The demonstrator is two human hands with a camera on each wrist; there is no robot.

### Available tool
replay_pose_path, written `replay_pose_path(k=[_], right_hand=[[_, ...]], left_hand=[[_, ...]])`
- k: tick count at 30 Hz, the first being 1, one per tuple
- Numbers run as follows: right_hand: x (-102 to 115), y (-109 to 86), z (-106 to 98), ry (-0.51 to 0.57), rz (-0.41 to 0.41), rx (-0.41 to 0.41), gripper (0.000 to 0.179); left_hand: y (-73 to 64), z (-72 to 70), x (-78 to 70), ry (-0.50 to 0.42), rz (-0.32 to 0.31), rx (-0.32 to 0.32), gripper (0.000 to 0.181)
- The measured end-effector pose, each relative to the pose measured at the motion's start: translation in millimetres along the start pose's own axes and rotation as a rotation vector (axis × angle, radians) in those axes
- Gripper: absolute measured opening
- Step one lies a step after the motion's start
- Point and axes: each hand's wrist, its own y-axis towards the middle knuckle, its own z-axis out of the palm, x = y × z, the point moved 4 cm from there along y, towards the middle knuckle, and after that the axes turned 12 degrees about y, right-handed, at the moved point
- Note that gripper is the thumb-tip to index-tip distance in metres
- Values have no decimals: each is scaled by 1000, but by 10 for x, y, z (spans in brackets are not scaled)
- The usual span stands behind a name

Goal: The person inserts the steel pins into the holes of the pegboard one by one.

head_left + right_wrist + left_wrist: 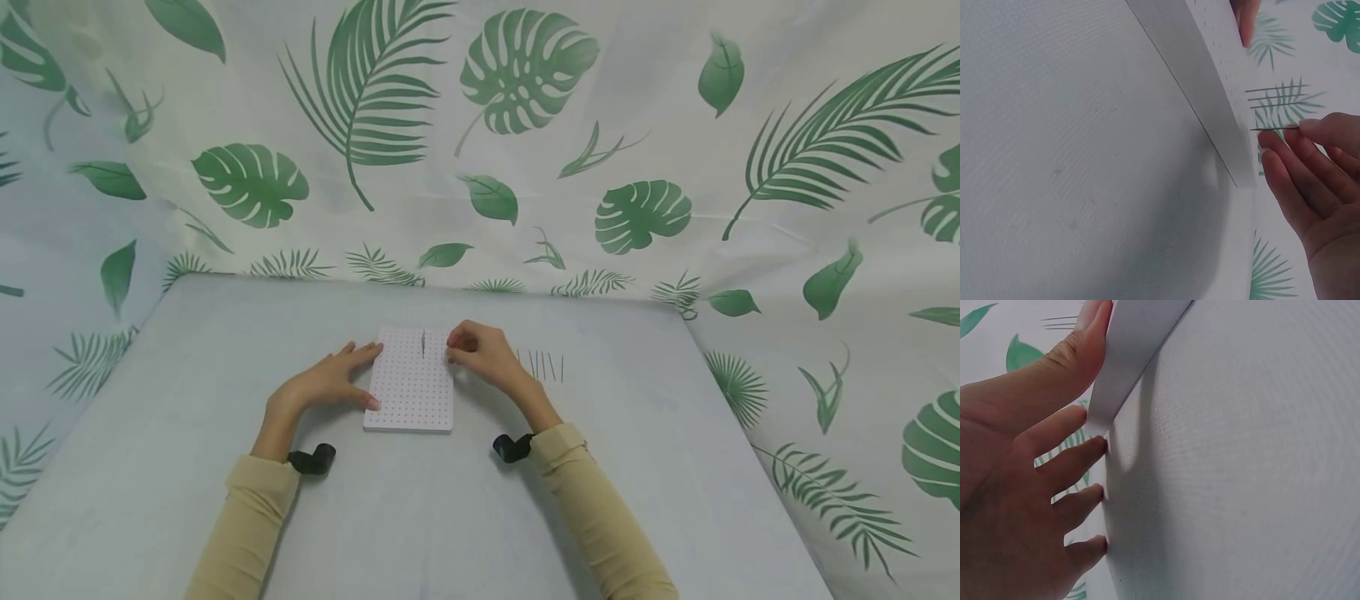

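A white board dotted with rows of small holes (408,396) lies flat on the table. Along its left side rests my left hand (330,379), thumb and fingertips touching the edge. In the left wrist view its fingers (1072,459) are spread, with the thumb against the board's side (1125,356). My right hand (487,354) is over the board's upper right edge. Seen from the right wrist, it pinches a thin dark metal pin (1272,129), whose tip points at the board's face. Several similar pins (1279,98) stand upright in the board beside it.
To the right of the board, several thin dark pins (551,367) lie in a loose row on the pale table (420,517). A white curtain with green leaves (420,225) hangs behind and at the sides. Black cameras (512,448) are strapped to both wrists.
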Motion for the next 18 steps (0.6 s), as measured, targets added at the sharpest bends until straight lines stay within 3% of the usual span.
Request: replay_pose_path(k=[18], right_hand=[[29, 98, 165, 90, -33, -18, 11]], left_hand=[[9, 4, 8, -1, 32, -10, 102]])
